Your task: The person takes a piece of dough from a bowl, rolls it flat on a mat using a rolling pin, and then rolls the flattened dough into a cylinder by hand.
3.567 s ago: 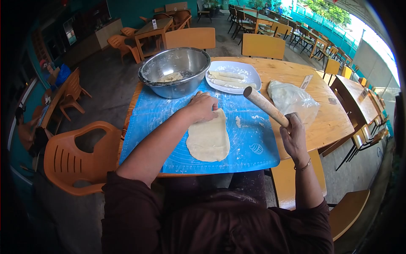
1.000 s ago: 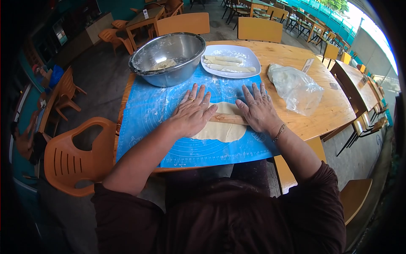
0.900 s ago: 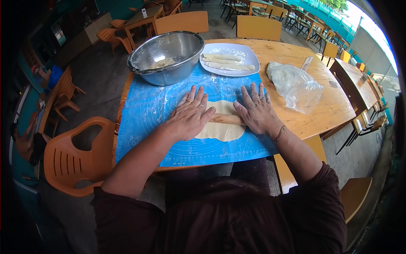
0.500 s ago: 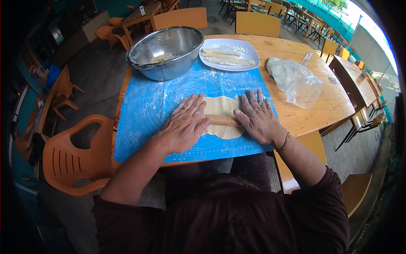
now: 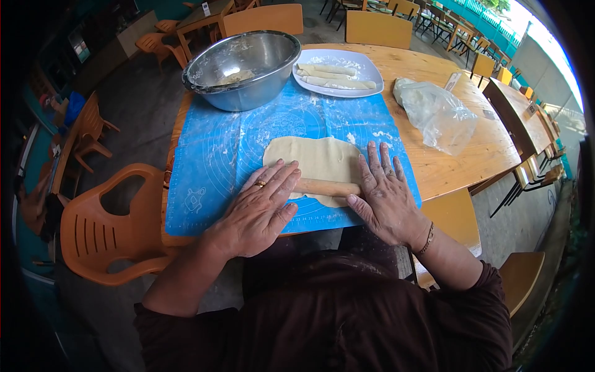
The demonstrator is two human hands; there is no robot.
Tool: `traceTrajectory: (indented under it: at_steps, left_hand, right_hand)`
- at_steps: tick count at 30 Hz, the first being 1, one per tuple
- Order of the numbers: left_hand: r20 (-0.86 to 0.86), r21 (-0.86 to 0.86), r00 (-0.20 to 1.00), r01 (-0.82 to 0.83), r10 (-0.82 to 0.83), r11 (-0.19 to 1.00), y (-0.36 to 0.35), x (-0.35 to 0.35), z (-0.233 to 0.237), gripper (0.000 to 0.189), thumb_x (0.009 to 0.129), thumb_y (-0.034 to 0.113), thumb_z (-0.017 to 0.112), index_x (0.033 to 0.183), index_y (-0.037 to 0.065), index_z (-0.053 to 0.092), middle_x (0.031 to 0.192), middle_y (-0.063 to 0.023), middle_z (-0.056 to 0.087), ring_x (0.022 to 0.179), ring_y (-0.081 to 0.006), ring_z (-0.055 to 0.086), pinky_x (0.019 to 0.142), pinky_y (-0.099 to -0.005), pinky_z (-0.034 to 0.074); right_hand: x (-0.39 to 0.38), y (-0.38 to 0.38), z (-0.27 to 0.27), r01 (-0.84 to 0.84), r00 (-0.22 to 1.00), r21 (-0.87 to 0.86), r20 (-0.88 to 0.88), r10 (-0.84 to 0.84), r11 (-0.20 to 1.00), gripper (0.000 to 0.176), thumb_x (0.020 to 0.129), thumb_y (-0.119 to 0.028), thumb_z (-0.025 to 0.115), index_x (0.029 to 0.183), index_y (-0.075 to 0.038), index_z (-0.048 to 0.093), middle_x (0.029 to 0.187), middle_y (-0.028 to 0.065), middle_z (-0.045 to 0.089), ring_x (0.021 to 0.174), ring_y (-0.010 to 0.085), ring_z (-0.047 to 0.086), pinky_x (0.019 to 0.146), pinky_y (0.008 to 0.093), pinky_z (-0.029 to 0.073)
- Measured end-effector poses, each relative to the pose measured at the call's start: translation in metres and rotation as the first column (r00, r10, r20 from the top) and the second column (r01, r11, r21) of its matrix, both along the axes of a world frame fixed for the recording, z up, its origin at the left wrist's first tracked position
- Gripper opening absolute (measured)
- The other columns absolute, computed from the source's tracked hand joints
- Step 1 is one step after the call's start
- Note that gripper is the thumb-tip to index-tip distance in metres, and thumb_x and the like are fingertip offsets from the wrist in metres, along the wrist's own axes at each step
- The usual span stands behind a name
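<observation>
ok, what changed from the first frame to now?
The right hand brought the pin down from the air onto the dough. The left hand left the dough for the pin. Both palms, flat, rolled it toward the person, to the dough's near edge. The dough now lies wider across the mat. Bowl, plate and bag stayed put.

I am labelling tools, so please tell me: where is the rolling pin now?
In the head view, the rolling pin lies across the near edge of the dough on the blue mat, its ends under the left hand and right hand.
</observation>
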State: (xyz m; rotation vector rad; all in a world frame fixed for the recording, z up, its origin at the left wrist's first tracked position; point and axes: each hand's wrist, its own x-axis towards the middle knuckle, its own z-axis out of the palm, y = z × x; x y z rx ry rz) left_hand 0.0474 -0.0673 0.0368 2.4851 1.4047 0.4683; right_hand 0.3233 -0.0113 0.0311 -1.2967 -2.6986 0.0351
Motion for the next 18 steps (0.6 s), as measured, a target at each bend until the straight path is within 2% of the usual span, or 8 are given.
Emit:
traceTrajectory:
  at_steps: [6,13,16,18]
  left_hand:
    - [0.023,-0.004,0.999,0.044,-0.044,0.999,-0.025,-0.004,0.007,0.055,0.101,0.024,0.035,0.149,-0.002,0.032,0.155,-0.0205,0.032,0.145,-0.0396,0.027,0.12,-0.0514,0.014]
    - [0.031,-0.018,0.999,0.043,-0.042,0.999,-0.038,-0.004,0.009,0.057,0.099,0.023,0.039,0.149,-0.002,0.032,0.155,-0.0202,0.033,0.144,-0.04,0.027,0.119,-0.0527,0.015]
    - [0.016,-0.01,0.999,0.04,-0.04,0.999,-0.046,-0.002,0.01,0.055,0.097,0.019,0.044,0.146,-0.004,0.037,0.154,-0.0209,0.034,0.143,-0.0406,0.029,0.118,-0.0525,0.017]
    - [0.039,0.048,0.999,0.036,-0.038,0.998,-0.052,0.0,0.012,0.05,0.091,0.011,0.051,0.138,-0.005,0.049,0.146,-0.0219,0.045,0.138,-0.0407,0.038,0.116,-0.0505,0.026]
  right_hand:
    - [0.007,-0.022,0.007,-0.115,0.993,0.004,-0.033,0.115,0.993,0.075,0.1,-0.047,0.042,0.146,0.011,0.027,0.156,0.034,0.015,0.146,0.0504,0.01,0.118,0.058,0.008]
    - [0.015,-0.028,0.01,-0.177,0.983,-0.061,-0.062,0.173,0.982,0.068,0.1,-0.04,0.045,0.148,0.004,0.027,0.158,0.0278,0.018,0.148,0.0446,0.013,0.119,0.0557,0.012]
    - [0.017,-0.032,0.011,-0.216,0.975,-0.073,-0.075,0.211,0.974,0.066,0.099,-0.034,0.05,0.15,0.0,0.026,0.159,0.0248,0.019,0.148,0.0441,0.015,0.119,0.0551,0.014]
    - [0.018,-0.037,0.01,-0.238,0.969,-0.072,-0.079,0.232,0.969,0.066,0.098,-0.03,0.054,0.15,-0.001,0.026,0.159,0.0233,0.02,0.148,0.0441,0.016,0.119,0.0549,0.015]
